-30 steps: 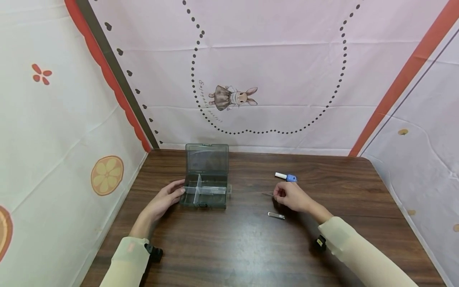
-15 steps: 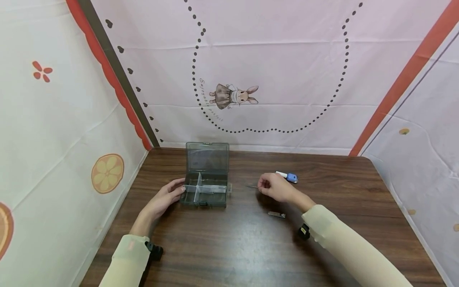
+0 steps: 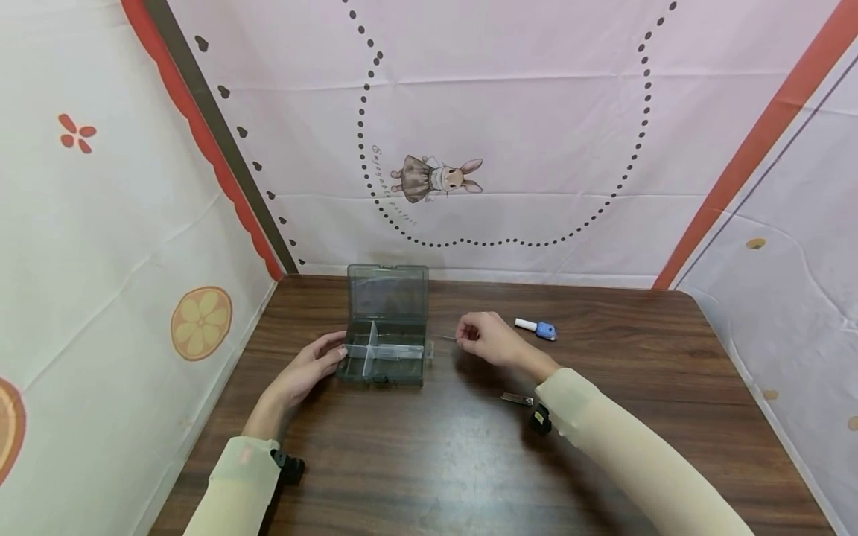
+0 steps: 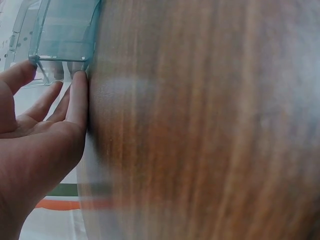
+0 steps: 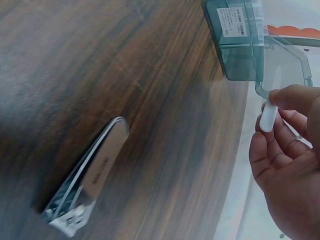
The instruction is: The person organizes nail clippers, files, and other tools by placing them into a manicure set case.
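A dark translucent compartment box (image 3: 382,378) stands on the table with its lid (image 3: 387,292) raised. Clear dividers split its inside. At the box's left side lies my left hand (image 3: 307,372); in the left wrist view its fairly straight fingers (image 4: 78,97) touch the side wall, and the thumb reaches the upper edge. My right hand (image 3: 492,341) pinches a slim tapered stick with a white rounded end (image 5: 268,117) between thumb and fingers, its thin tip pointing left toward the box. The stick's tip overlaps the box in the right wrist view.
Nail clippers (image 3: 518,400) lie in front of my right hand, near the right sleeve. Behind it and to the right sits a small blue item with a white end (image 3: 546,331). Printed cloth (image 3: 536,149) rises behind the brown wooden table (image 3: 402,461).
My right hand has moved left and slightly away across the table, bringing the slim stick to the box's right side. The left hand and the box have stayed put.
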{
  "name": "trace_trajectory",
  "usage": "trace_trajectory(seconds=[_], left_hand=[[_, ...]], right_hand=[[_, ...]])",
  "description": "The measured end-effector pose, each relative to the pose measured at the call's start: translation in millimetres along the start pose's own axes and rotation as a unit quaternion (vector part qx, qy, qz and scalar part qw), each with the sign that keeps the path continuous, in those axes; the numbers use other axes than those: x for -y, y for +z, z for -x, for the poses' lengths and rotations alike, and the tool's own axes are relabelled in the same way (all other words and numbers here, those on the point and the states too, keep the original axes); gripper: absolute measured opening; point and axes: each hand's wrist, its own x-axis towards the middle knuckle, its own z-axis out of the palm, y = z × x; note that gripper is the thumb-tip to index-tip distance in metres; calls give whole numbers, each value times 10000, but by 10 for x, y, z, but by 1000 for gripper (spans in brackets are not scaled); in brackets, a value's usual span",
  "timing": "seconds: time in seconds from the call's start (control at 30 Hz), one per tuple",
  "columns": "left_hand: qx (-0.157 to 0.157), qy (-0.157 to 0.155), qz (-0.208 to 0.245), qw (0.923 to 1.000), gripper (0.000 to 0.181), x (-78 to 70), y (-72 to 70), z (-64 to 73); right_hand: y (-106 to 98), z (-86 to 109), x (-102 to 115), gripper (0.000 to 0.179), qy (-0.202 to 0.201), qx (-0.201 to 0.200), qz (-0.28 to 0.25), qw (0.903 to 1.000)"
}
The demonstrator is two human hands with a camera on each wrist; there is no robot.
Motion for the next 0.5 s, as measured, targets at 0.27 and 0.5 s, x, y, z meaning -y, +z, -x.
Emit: trace_trajectory(seconds=[0.27, 0.5], left_hand=[[-8, -16, 73, 10000, 64, -14, 14, 6], [5, -22, 35, 10000, 64, -15, 13, 16]], right_hand=[[54, -167, 57, 10, -17, -39, -96, 9999], [143, -275, 149, 11, -202, -58, -126, 9997]])
